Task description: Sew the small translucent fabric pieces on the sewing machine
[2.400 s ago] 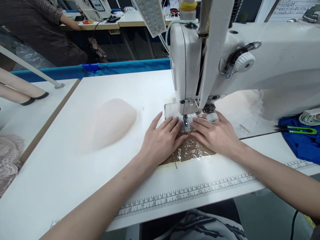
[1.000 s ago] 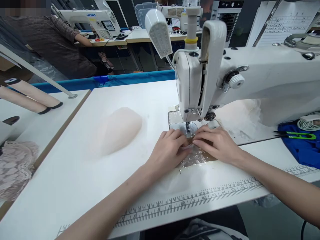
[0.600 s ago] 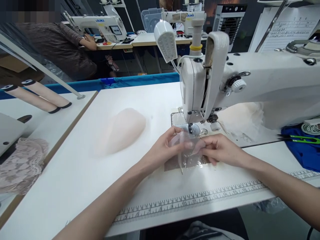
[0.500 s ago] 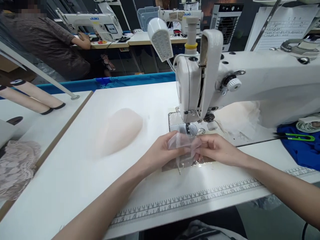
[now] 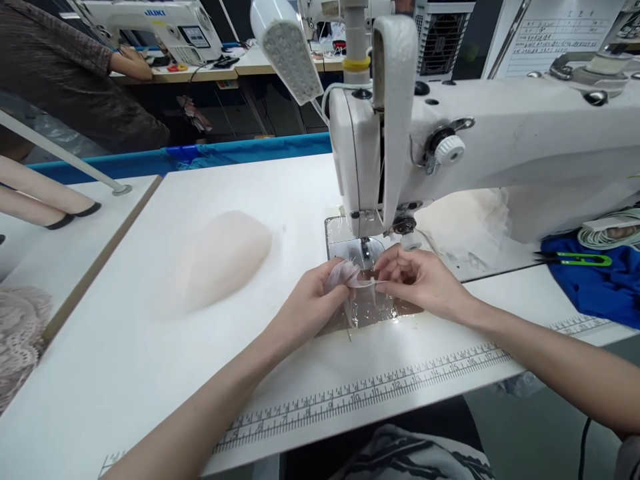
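A small sheer fabric piece [image 5: 350, 277], pale pink and nearly see-through, is held up just near of the needle [image 5: 365, 248] of the sewing machine [image 5: 450, 153]. It looks crumpled at its left end and drawn to a thin edge toward the right. The left hand [image 5: 310, 303] pinches the bunched left end in a narrow grip, fingers curled around it. The right hand [image 5: 423, 283] has its fingertips closed on the right end, also a narrow grip on the fabric. Both hands hover just above a shiny brown taped patch [image 5: 375, 310] on the desk [image 5: 150, 347], close to the metal plate [image 5: 345, 248] under the needle.

The fabric's outline is hard to make out: it is so thin that the patch and fingers show through it, and the left fingers hide part of it. Whether any of it lies under the presser foot cannot be told.

To the left on the desk lies a pale pink padded shape [image 5: 225, 257]. A printed ruler [image 5: 375, 390] runs along the near edge. Far right, green snips [image 5: 580, 259] rest on blue cloth [image 5: 600, 287], cut off by the frame edge. At the far left another person's sleeve [image 5: 65, 67] is partly in view at another machine [image 5: 155, 23].
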Motion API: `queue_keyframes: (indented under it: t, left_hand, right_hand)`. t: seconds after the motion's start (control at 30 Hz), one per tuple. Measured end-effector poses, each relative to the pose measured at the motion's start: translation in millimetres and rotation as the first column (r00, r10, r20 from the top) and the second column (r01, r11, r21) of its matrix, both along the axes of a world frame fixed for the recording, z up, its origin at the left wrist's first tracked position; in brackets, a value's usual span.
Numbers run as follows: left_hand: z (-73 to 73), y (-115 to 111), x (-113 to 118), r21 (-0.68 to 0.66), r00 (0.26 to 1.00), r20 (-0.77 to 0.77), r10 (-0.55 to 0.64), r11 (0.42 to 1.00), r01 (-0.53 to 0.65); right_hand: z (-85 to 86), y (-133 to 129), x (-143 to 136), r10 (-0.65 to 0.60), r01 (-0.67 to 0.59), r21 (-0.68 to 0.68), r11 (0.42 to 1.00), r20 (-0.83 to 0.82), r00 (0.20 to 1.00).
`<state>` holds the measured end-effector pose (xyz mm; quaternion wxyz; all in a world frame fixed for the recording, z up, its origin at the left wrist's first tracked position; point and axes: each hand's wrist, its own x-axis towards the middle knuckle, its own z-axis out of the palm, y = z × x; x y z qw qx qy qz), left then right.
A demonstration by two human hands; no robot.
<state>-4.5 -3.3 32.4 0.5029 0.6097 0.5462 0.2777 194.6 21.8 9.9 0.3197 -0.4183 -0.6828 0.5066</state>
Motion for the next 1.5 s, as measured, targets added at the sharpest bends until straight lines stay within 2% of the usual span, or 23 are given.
queue_keyframes:
  t: [0.07, 0.17, 0.3, 0.47, 0.63, 0.77, 0.9, 1.0, 1.17, 1.5]
  left_hand:
    - [-0.2, -0.5, 0.3, 0.02, 0.999, 0.013, -0.03, 0.999, 0.029]
    - [-2.3, -1.4, 1.0, 0.106, 0.996, -0.034, -0.082, 0.991, 0.085]
    - [-8.4, -3.8, 2.9, 0.257, 0.979, -0.202, -0.012, 0.964, 0.065]
    - [-11.7, -7.1, 4.3, 0.382, 0.969, -0.243, 0.033, 0.922, 0.065]
    - [-13.5, -8.4, 3.9, 0.485, 0.956, -0.29, 0.039, 0.867, 0.112]
    - [-18.4, -9.1, 2.6, 0.599, 0.936, -0.346, 0.063, 0.783, 0.169]
    - [-20.9, -11.2, 2.2, 0.687, 0.929, -0.349, 0.125, 0.709, 0.163]
    - [-20.4, -12.2, 2.9, 0.723, 0.936, -0.321, 0.146, 0.676, 0.143]
    - [-19.2, -12.5, 3.4, 0.713, 0.939, -0.309, 0.151, 0.69, 0.124]
    - [-18.5, -13.3, 4.6, 0.69, 0.943, -0.3, 0.146, 0.716, 0.109]
  right_hand:
    - [0.4, -1.2, -1.5, -0.006, 0.006, -0.022, 1.0, -0.015, 1.0]
    - [1.0, -3.1, -3.2, 0.02, -0.03, -0.138, 0.99, -0.069, 0.997]
    - [1.6, -5.0, -3.8, 0.033, -0.059, -0.216, 0.975, -0.119, 0.992]
    - [0.6, -6.2, -4.3, 0.029, -0.053, -0.197, 0.979, -0.123, 0.992]
    - [-1.0, -7.1, -4.0, 0.024, -0.03, -0.091, 0.995, -0.07, 0.997]
    - [-1.0, -9.1, -4.6, 0.012, -0.01, 0.081, 0.997, -0.022, 1.0]
    - [-2.6, -10.6, -4.6, 0.021, -0.019, 0.357, 0.934, -0.001, 1.0]
    - [-4.4, -10.8, -4.1, 0.028, -0.038, 0.496, 0.868, 0.028, 0.999]
    - [-4.9, -10.1, -4.6, 0.021, -0.051, 0.587, 0.808, 0.059, 0.998]
    - [-7.3, -11.0, -5.4, 0.015, -0.068, 0.653, 0.754, 0.086, 0.996]
